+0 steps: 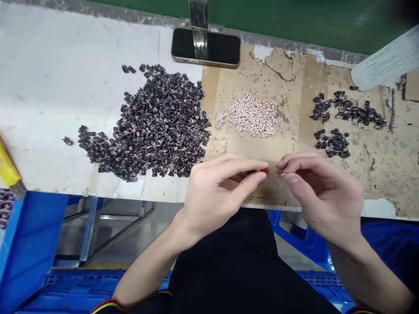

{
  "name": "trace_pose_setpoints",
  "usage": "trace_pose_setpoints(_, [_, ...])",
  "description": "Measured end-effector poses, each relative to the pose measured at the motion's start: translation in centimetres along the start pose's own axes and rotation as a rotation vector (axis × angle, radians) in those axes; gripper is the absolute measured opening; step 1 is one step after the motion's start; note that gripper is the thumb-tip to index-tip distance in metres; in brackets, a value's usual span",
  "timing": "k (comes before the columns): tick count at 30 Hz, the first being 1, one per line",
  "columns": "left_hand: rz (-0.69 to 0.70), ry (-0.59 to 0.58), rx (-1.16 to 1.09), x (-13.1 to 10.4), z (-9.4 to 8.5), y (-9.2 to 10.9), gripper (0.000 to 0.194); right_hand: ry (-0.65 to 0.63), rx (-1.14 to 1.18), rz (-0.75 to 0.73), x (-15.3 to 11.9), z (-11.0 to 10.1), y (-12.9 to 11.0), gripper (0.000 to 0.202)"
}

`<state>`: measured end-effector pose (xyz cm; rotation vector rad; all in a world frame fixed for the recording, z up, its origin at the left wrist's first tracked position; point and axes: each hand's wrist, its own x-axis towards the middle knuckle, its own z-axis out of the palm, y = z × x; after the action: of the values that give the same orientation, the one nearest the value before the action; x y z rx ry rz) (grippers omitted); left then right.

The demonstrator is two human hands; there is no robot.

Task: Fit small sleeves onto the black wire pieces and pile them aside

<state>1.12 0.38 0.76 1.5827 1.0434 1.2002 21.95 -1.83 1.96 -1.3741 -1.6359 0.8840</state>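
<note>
Red piece, protruding from left grip

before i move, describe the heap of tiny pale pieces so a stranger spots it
Find the black phone at the far edge of the worktop. Closer in and slightly right, on brown cardboard, lies the heap of tiny pale pieces. Its pinkish colour and finer bits set it apart from the big dark heap on its left and dark clusters on its right.
</note>
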Motion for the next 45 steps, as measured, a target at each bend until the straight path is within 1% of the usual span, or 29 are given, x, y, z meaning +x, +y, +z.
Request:
trace_pose_setpoints(1, [-0.06, 0.025, -0.021, -0.3, -0.3, -0.1, 0.014, 0.007, -0.156, -0.072, -0.2, 0.0, 0.3, 0.013])
trace_pose_setpoints(3, [-0.166, 0.072, -0.089, -0.9, -0.7, -0.4, 0.018, -0.023, -0.418, -0.211, -0.4, -0.1, 0.9, 0.017])
trace_pose_setpoints(5, [-0.259, 0.116, -0.159, -1.3, -1.0, -0.6, 0.022, -0.062, -0.565, -0.314, -0.4, 0.0, 1.3, 0.019])
trace_pose_setpoints(8, [-0.335, 0.172, -0.183, -1.7, -1.1, -0.7, 0.019, -0.068, -0.658, -0.404, -0.2, 0.1, 1.5, 0.021])
trace_pose_setpoints(10, [-0.35, 0.186, -0.175, -1.8, -1.1, -0.6, 0.014, -0.075, -0.691, -0.434, 0.0, 0.0, 1.6, 0.023])
trace_pose_setpoints(12, [-0.367, 0.184, -0.179, -1.9, -1.1, -0.4, 0.012, -0.083, -0.7, -0.451, 0.0, -0.1, 1.6, 0.024])
trace_pose_setpoints(14, [-0.385, 0.175, -0.195, -1.8, -1.0, -0.1, 0.013, -0.074, -0.665, -0.421, -0.1, -0.2, 1.6, 0.023])
trace_pose_setpoints(16, [-0.422, 0.16, -0.238, -1.6, -0.7, 0.3, 0.012, -0.033, -0.549, -0.322, -0.2, -0.2, 1.2, 0.021])
trace_pose_setpoints(19, [-0.517, 0.121, -0.397, -1.1, 0.2, 0.7, 0.008, 0.052, -0.199, -0.122, -0.4, 0.2, 0.0, 0.016])
trace_pose_setpoints(21, [-0.573, 0.093, -0.516, -0.9, 0.8, 1.0, 0.007, 0.084, 0.022, -0.008, -0.4, 0.6, -0.9, 0.015])
trace_pose_setpoints(23, [-0.596, 0.075, -0.583, -0.7, 1.4, 1.1, 0.006, 0.095, 0.135, 0.061, -0.4, 1.1, -1.7, 0.016])
trace_pose_setpoints(25, [-0.584, 0.076, -0.594, -0.7, 1.7, 1.2, 0.006, 0.101, 0.148, 0.078, -0.3, 1.5, -2.2, 0.017])
trace_pose_setpoints(29, [-0.524, 0.075, -0.542, -0.8, 1.9, 1.3, 0.014, 0.096, 0.081, 0.054, -0.2, 1.6, -2.3, 0.019])
trace_pose_setpoints(33, [-0.52, 0.059, -0.496, -0.8, 1.8, 1.3, 0.013, 0.085, 0.057, 0.047, -0.2, 1.5, -2.2, 0.018])
trace_pose_setpoints(37, [-0.504, 0.046, -0.458, -0.7, 1.7, 1.5, 0.013, 0.06, 0.086, 0.05, 0.0, 1.3, -2.2, 0.017])
trace_pose_setpoints(41, [-0.474, 0.063, -0.417, -0.5, 1.5, 1.7, 0.014, 0.039, 0.141, 0.064, 0.3, 1.2, -2.0, 0.015])
trace_pose_setpoints(45, [-0.507, 0.063, -0.482, -0.4, 1.5, 1.8, 0.012, 0.089, 0.2, 0.045, 0.0, 1.2, -1.4, 0.022])
